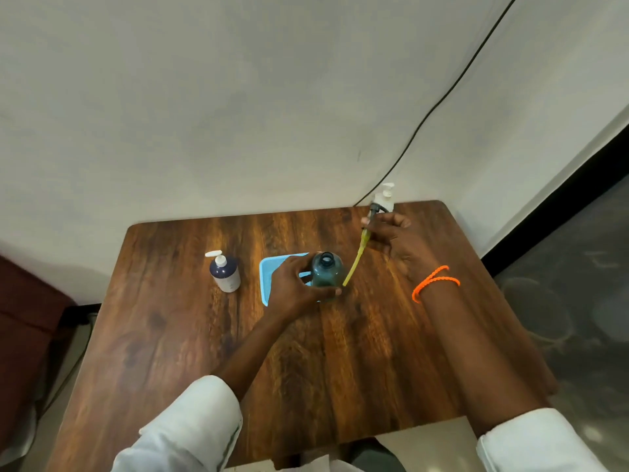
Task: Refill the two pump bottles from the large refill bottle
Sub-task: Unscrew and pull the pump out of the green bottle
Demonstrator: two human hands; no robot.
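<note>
A teal see-through bottle (327, 273) stands upright near the table's middle, its neck open with no pump on it. My left hand (292, 288) is wrapped around its left side. My right hand (396, 237) holds a dark pump head (374, 210) up and to the right of the bottle. Its long dip tube (355, 262), coated in yellow liquid, slants down beside the bottle, outside it. A dark blue pump bottle with a white pump (225, 272) stands apart at the left. A white pump top (386, 195) shows behind my right hand; its bottle is hidden.
A light blue tray (270, 277) lies on the wooden table (340, 352), partly under my left hand and the teal bottle. A black cable (442, 100) runs down the wall to the table's back edge. The floor drops off at the right.
</note>
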